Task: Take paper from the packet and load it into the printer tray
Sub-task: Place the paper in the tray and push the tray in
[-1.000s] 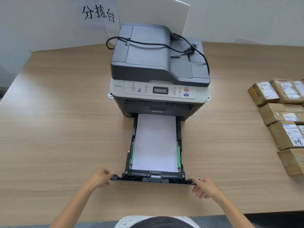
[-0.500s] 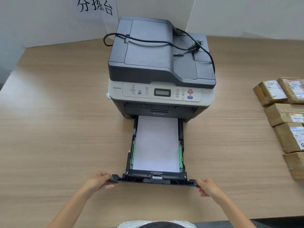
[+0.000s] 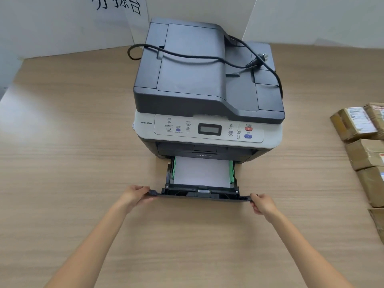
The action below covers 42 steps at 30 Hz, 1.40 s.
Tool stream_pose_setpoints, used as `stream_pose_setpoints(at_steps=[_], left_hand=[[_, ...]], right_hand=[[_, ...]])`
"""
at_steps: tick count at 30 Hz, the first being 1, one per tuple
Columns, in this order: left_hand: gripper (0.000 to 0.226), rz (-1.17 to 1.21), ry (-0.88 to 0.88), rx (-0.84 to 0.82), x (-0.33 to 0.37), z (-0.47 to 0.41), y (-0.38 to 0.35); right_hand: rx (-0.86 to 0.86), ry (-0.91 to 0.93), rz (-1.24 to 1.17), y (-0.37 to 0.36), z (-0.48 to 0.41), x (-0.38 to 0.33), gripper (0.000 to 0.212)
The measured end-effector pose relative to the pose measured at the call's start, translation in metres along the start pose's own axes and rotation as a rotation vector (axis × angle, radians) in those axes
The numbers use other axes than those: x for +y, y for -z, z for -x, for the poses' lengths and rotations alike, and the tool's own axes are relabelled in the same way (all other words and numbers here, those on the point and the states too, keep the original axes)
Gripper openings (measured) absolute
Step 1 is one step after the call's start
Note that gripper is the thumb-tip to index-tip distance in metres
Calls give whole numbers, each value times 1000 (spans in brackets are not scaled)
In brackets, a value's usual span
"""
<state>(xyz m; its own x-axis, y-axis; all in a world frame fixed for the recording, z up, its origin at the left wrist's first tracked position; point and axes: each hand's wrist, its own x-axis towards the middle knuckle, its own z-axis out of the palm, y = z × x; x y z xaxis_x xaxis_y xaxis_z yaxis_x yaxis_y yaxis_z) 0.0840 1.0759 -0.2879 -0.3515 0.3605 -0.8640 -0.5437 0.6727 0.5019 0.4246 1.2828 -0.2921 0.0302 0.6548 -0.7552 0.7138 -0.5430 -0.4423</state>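
Note:
A grey and black printer [image 3: 207, 84] stands on the wooden table [image 3: 72, 163]. Its black paper tray [image 3: 200, 194] sticks partway out of the front, with only a short stretch showing. White paper [image 3: 200, 172] lies flat in the tray between green side guides. My left hand [image 3: 136, 195] grips the left end of the tray's front panel. My right hand [image 3: 262, 203] grips the right end. No paper packet is in view.
A black power cable with its plug [image 3: 252, 62] lies loose across the printer's lid. Several brown parcels with labels [image 3: 365, 142] sit along the table's right edge. White boards with black characters [image 3: 118, 6] stand behind the printer.
The tray has slid well into the printer, so much less paper shows. Both hands moved forward with it, holding its front corners. The view has come closer.

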Motion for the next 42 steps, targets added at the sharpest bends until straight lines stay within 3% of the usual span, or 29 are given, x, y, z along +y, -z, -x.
stream_pose_setpoints(at_steps=[6, 8, 10, 12, 15, 17, 19, 22, 28, 35, 42], left_hand=[[28, 135, -78, 15, 29, -13, -10], [32, 59, -141, -9, 26, -12, -9], [50, -111, -236, 26, 18, -14, -5], [81, -315, -342, 105, 15, -14, 0], [112, -459, -530, 143, 31, -12, 1], [117, -548, -643, 96, 50, -10, -5], [107, -621, -678, 29, 67, -10, -13], [95, -635, -638, -2, 77, -14, -17], [76, -612, -664, 172, 74, -30, -15], [65, -626, -682, 250, 71, -34, -18], [36, -603, -742, 414, 75, -41, -31]], right_hand=[[240, 71, -73, -16, -14, -32, 54], [213, 105, -259, -24, -9, -34, 54], [148, 154, -358, -27, -2, -30, 45], [129, 280, -222, -23, 1, -22, 41], [92, 452, -26, -8, -2, -21, 94], [62, 555, 8, -2, -7, -36, 112], [25, 628, -7, 0, -12, -53, 106], [-19, 585, 5, -1, -18, -65, 95], [77, 532, -47, -7, -25, -69, 82], [109, 471, -4, -10, -30, -71, 84], [283, 491, -121, -24, -42, -78, 53]])
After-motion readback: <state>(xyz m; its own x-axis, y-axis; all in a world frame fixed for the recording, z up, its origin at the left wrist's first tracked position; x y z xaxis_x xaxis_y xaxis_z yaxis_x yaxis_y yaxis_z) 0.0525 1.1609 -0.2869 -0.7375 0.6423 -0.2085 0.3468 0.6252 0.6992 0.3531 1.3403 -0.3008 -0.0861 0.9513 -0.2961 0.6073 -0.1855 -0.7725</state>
